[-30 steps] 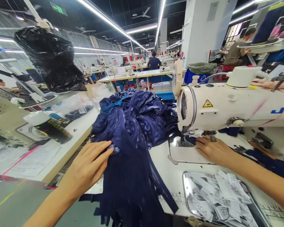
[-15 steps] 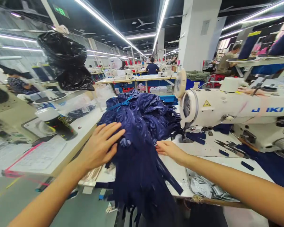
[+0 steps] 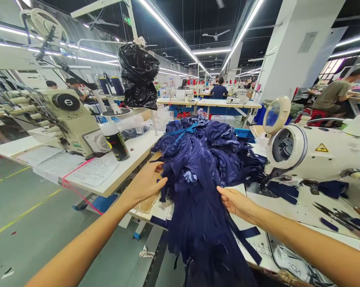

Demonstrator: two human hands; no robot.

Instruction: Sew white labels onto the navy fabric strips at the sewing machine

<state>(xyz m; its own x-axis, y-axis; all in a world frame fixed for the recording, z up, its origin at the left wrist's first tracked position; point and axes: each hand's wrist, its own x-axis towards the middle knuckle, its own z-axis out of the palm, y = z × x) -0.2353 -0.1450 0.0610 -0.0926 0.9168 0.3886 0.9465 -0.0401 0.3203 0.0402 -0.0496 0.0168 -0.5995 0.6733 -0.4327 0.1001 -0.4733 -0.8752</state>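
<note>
A big heap of navy blue fabric pieces [image 3: 198, 199] lies over the table, its long strips hanging off the front edge. At the heap's left side is my left hand [image 3: 148, 181], thumb and fingers apart; its fingertips touch or nearly touch the fabric. My right hand [image 3: 235, 201] is at the right edge of the hanging strips, thumb and curled fingers closed on the edge of a navy fabric strip. A lighter blue patch of cloth [image 3: 190, 176] shows in the heap, and a bright blue tie [image 3: 184, 131] lies across its top.
To the right stands a white sewing machine [image 3: 320, 147], with scissors [image 3: 332, 213] on its bed. On the left table [image 3: 138, 161] are a black spray can [image 3: 117, 145], paper sheets [image 3: 93, 171] and another machine [image 3: 75, 115]. A black plastic bag [image 3: 139, 75] hangs above. Several people sit farther back.
The view has turned left, so the scene sits farther right. My left hand has come off the top of the heap to its left side. My right hand stays at the right edge.
</note>
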